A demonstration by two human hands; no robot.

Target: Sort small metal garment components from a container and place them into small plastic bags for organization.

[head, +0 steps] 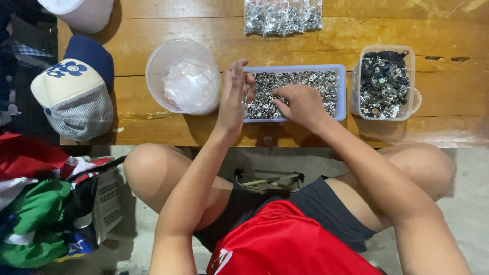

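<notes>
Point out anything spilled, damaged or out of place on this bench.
Nothing is spilled: the metal pieces sit inside the blue tray. The only flaw is a dark crack in the wooden bench, right of the clear tub.

The surface (153, 127) is varnished wood, warm brown and faintly glossy, with cracks and worn grain near its right end. A shallow tray (342, 91) of pale bluish, semi-clear plastic holds small metal pieces (316, 84), silvery and bright. The round tub (168, 56) is milky translucent plastic with thin, crinkled clear bags (189, 84) inside. The square container (412, 102) is clear plastic and carries darker metal parts (384, 81), some black, some shiny. Clear, glossy plastic bags (282, 18) at the far edge are packed with more silvery metal. The cap (76, 97) is matt cloth with a mesh back. The floor (473, 203) looks like rough grey concrete.
</notes>
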